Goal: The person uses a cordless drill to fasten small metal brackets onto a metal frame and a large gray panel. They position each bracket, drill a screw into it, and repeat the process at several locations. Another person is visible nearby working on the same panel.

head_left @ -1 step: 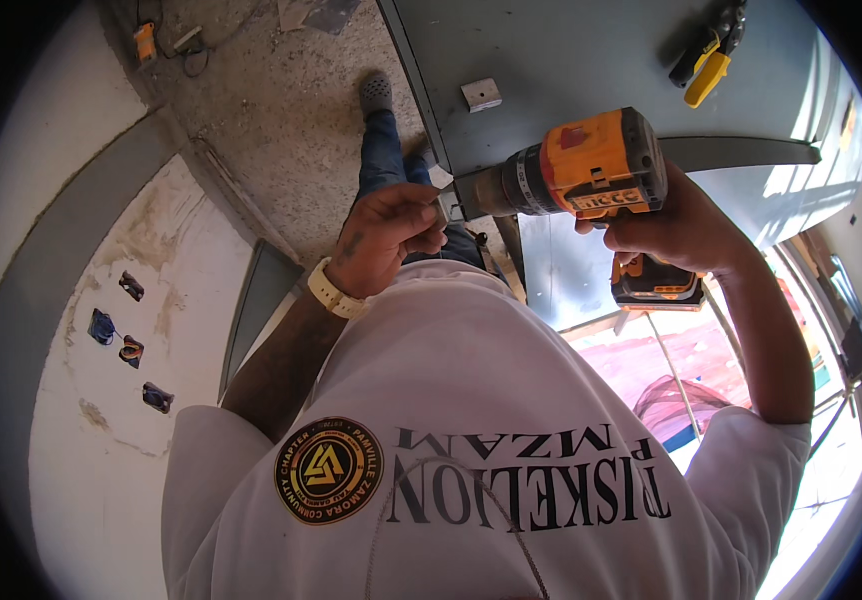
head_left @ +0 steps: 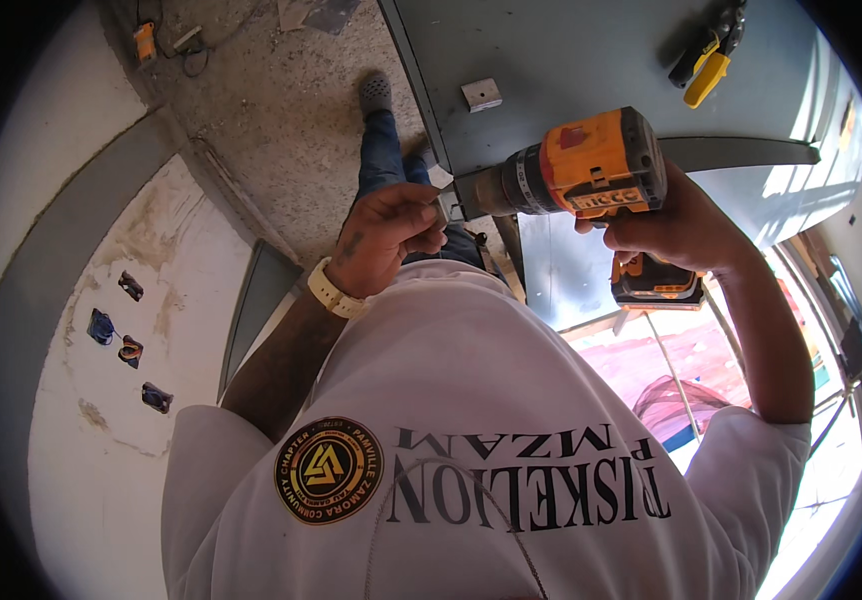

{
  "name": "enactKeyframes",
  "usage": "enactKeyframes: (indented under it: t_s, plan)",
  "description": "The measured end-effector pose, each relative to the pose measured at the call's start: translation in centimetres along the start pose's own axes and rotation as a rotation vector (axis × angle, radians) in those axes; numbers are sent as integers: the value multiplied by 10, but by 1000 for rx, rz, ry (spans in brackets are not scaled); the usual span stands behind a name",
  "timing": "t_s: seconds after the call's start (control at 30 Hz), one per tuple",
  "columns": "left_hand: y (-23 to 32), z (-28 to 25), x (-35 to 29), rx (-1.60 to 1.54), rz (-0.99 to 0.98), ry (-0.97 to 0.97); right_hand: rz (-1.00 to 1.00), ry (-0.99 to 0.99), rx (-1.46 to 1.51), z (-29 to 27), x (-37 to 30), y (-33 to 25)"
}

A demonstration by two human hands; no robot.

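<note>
My right hand (head_left: 651, 225) is wrapped round the handle of an orange and black cordless drill (head_left: 596, 165). The drill lies level, its chuck pointing left toward my left hand (head_left: 396, 230). Between the left thumb and fingers is a small, light metal piece (head_left: 444, 208), mostly covered by the fingertips. The front of the chuck is close to this piece, and I cannot tell whether the bit touches it. A small pale block with a hole (head_left: 482, 95) rests on the grey panel (head_left: 571, 60) beyond the drill.
Yellow and black pliers (head_left: 708, 65) lie at the far right of the grey panel. On the left, open electrical boxes (head_left: 131, 350) with wires are set in the wall. An orange device (head_left: 145, 42) with a cord is on the rough floor (head_left: 251, 120) at the far left.
</note>
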State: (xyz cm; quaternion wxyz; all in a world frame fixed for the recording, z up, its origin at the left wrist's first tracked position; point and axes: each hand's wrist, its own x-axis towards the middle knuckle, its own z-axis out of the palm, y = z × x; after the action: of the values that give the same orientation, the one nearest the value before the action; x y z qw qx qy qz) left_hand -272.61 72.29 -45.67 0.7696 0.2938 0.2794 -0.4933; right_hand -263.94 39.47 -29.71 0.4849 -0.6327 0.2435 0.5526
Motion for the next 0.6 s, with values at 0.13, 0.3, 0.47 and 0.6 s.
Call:
enactKeyframes:
  t_s: [0.13, 0.3, 0.47, 0.6]
  plan:
    - [-2, 0, 2, 5, 32, 17, 5, -20, -21, -2, 4, -6]
    - [-5, 1, 3, 21, 54, 17, 37, 5, -159, -5, 11, -17]
    - [-5, 0, 2, 19, 70, 9, 13, 40, -376, -6, 15, -35]
    - [-7, -2, 4, 2, 96, -25, -5, 3, -398, -6, 19, -42]
